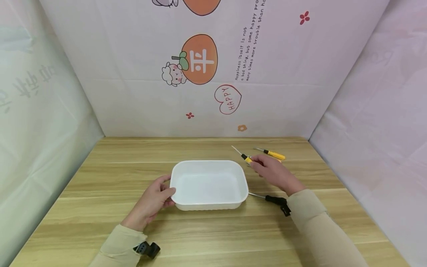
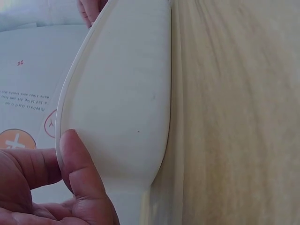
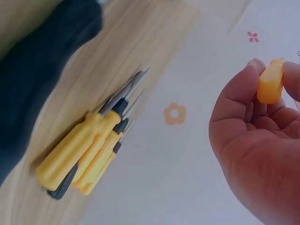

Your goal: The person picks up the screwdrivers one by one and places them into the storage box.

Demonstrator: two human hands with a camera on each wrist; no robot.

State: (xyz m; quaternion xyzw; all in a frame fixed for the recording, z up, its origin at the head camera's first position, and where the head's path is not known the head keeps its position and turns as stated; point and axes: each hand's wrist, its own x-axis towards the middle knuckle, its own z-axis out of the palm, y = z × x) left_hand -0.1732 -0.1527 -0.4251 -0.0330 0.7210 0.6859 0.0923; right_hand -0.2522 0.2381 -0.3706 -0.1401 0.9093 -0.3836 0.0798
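Observation:
A white plastic container (image 1: pixel 208 187) stands on the wooden table in the head view, its inside bare. My left hand (image 1: pixel 154 199) grips the container's left rim, and in the left wrist view the thumb (image 2: pixel 80 164) lies against the outer wall. Above the table, beyond the container's right far corner, my right hand (image 1: pixel 271 171) pinches a yellow-handled screwdriver (image 1: pixel 247 159), its shaft pointing up and to the left. In the right wrist view, only the yellow handle end (image 3: pixel 270 86) shows between thumb and fingers.
Several screwdrivers (image 3: pixel 70 157), mostly yellow-handled, lie bunched on the table past the right hand. A black-handled tool (image 1: pixel 275 200) with a metal shaft lies right of the container, close to the right sleeve. Printed white cloth (image 1: pixel 140 107) hangs at the back and sides.

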